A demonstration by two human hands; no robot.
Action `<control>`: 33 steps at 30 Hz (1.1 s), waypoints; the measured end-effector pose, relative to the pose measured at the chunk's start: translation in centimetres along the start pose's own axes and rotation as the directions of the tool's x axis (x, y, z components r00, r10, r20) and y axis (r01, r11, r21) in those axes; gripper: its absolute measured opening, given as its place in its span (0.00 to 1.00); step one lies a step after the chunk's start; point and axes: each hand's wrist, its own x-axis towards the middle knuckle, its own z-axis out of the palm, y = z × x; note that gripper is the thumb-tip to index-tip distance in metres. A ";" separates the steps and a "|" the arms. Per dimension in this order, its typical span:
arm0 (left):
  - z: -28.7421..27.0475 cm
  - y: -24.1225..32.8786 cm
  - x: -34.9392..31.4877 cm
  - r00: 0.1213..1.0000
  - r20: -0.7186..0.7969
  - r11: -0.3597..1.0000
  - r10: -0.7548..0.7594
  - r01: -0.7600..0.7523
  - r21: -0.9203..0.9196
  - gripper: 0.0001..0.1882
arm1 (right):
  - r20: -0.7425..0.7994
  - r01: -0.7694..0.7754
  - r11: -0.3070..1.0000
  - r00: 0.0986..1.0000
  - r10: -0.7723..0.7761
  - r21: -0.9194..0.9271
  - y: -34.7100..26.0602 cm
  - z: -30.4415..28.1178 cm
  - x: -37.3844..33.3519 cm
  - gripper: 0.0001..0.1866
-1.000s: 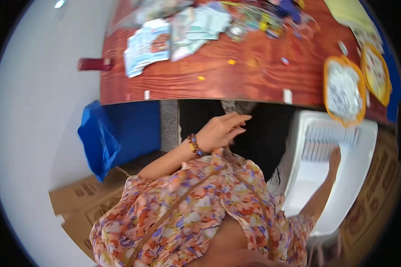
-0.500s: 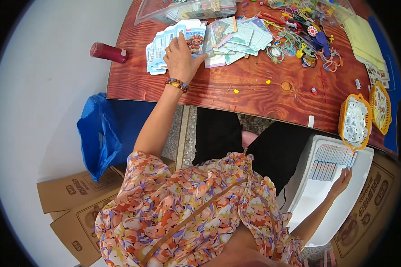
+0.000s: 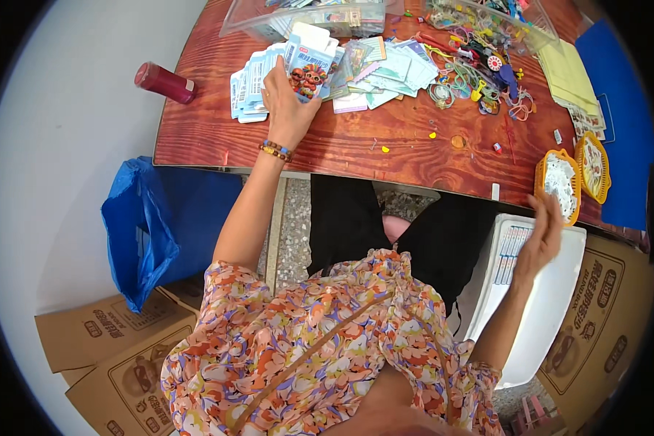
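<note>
My left hand [image 3: 289, 109] is closed on a small blue-and-white card box [image 3: 309, 69] with a cartoon picture, tilted up off the pile. Beneath and beside it lies a fanned stack of similar flat boxes [image 3: 248, 93]. A spread of pale green cards [image 3: 396, 69] is just right of that hand. My right hand [image 3: 541, 240], a little blurred, is raised over the white bin [image 3: 534, 341] with its fingers stretched out and nothing visible in them. Rows of small boxes [image 3: 511, 254] stand in the bin, partly behind this hand. A yellow basket of white packets [image 3: 559, 182] is at its fingertips.
Tangled cords and trinkets [image 3: 479, 83] lie on the wooden table [image 3: 370, 149], before clear plastic tubs [image 3: 269, 25]. A dark red bottle [image 3: 166, 82] leans at the left edge. Another yellow basket [image 3: 593, 167], a blue bag [image 3: 142, 225] and brown cartons [image 3: 588, 312] are nearby.
My left hand has raised one box from the stack and tilted it up. My right hand has left the small boxes in the bin and moved up toward the yellow basket.
</note>
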 end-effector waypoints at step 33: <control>5.4 7.6 -0.4 0.912 0.259 0.930 0.317 -0.352 0.103 0.49 | 0.296 -0.073 0.972 0.955 0.004 0.224 2.7 18.3 5.7 0.12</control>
